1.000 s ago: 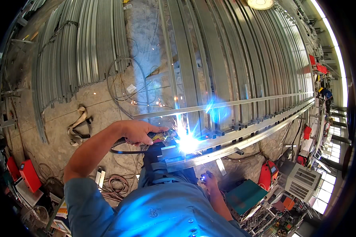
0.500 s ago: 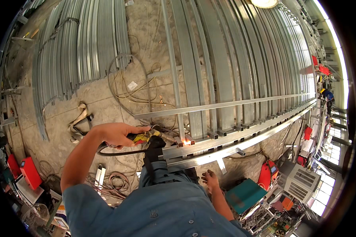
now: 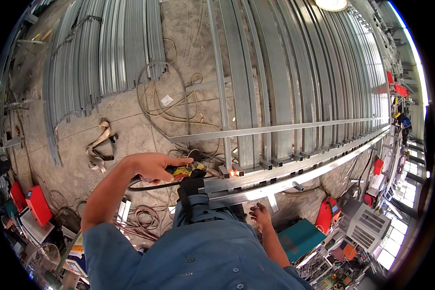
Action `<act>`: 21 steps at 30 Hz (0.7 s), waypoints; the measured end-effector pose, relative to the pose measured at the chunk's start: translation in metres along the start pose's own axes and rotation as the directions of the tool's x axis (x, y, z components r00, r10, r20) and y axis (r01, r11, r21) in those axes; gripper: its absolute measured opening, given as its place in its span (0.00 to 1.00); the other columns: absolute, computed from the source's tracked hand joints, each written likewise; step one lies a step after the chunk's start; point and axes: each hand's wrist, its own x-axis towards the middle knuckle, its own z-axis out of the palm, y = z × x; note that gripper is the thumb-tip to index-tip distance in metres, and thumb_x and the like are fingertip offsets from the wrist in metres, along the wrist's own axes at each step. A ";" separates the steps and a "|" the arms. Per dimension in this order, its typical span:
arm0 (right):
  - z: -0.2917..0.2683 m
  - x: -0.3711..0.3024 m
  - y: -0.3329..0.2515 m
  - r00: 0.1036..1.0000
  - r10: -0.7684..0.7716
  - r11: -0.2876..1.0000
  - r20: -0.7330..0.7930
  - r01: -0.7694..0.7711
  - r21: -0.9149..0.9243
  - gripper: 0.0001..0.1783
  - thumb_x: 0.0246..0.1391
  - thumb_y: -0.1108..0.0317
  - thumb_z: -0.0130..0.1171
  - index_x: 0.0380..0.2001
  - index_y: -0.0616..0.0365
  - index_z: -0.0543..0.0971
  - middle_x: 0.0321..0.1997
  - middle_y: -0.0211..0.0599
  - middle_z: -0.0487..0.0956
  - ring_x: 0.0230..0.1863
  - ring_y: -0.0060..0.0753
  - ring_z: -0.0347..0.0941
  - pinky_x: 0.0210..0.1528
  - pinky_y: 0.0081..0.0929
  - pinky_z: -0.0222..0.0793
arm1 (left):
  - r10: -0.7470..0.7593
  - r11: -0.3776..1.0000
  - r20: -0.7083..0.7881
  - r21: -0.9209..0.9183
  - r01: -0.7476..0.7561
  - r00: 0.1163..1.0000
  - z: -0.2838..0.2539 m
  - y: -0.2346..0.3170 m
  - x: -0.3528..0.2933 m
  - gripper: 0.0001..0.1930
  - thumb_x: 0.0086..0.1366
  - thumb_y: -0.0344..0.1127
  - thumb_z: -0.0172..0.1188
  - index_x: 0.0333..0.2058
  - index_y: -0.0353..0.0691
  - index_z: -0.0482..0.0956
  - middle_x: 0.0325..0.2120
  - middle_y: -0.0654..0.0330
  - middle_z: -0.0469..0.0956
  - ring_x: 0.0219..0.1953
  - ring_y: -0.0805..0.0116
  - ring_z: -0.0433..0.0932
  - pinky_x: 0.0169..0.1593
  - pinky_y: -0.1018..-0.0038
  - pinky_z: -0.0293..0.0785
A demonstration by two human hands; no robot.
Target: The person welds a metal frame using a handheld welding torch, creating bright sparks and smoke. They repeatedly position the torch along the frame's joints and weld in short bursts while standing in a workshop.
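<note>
My left hand [image 3: 152,166] is curled round a yellow-and-black welding torch [image 3: 187,170], the thumb stretched along its top. A narrow neck runs from the torch towards the end of a square steel tube [image 3: 225,170]. Beside that end, a small orange glow [image 3: 234,172] shows on the joint with a long steel rail [image 3: 266,174]. A black cable [image 3: 152,187] trails left under my hand. My right hand [image 3: 261,216] hangs below the bright front rail [image 3: 256,193], its fingers apart and nothing seen in it.
Parallel steel tubes [image 3: 275,87] stretch away, with a loose bar [image 3: 275,129] across them. A tube bundle [image 3: 101,58], hoses [image 3: 166,108] and a strap [image 3: 97,150] lie on the floor. Red machines [image 3: 37,205] and a green-topped box [image 3: 301,239] stand nearby. A person [image 3: 402,121] is far right.
The glow at the tube joint has become smaller and dimmer. The view has shifted slightly, and my right hand's fingers are spread a little differently. My left hand keeps its hold on the torch.
</note>
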 end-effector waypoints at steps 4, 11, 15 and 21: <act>-0.002 0.004 0.005 1.000 -0.004 1.000 -0.002 0.004 0.009 0.37 0.69 0.62 0.55 0.75 0.65 0.57 0.53 0.42 0.81 0.43 0.31 0.79 0.38 0.25 0.74 | 0.011 0.999 0.017 -0.053 -0.010 1.000 0.002 -0.005 0.004 0.44 0.67 0.33 0.59 0.78 0.68 0.51 0.30 0.66 0.77 0.21 0.77 0.72 0.26 0.76 0.69; 0.007 -0.004 -0.001 1.000 0.011 1.000 -0.021 -0.011 -0.004 0.37 0.69 0.62 0.56 0.74 0.66 0.57 0.53 0.47 0.81 0.44 0.32 0.80 0.39 0.26 0.76 | 0.024 1.000 0.019 0.018 -0.025 1.000 -0.001 0.003 0.004 0.44 0.68 0.32 0.59 0.78 0.68 0.52 0.29 0.65 0.76 0.22 0.76 0.73 0.27 0.75 0.69; -0.001 0.006 0.011 1.000 0.014 1.000 -0.023 -0.014 -0.021 0.37 0.67 0.60 0.58 0.73 0.64 0.61 0.57 0.48 0.80 0.49 0.37 0.81 0.42 0.30 0.77 | 0.060 0.998 0.032 0.029 -0.061 0.998 -0.004 -0.007 0.013 0.45 0.67 0.30 0.61 0.78 0.68 0.51 0.31 0.62 0.79 0.22 0.75 0.74 0.29 0.74 0.73; 0.005 -0.007 -0.002 0.999 0.013 1.000 -0.030 -0.013 -0.009 0.36 0.67 0.63 0.59 0.73 0.64 0.61 0.57 0.47 0.80 0.51 0.39 0.81 0.43 0.31 0.76 | 0.105 0.992 0.033 0.072 -0.108 0.994 -0.006 -0.009 0.017 0.47 0.65 0.31 0.60 0.78 0.67 0.48 0.33 0.61 0.81 0.23 0.76 0.76 0.29 0.73 0.74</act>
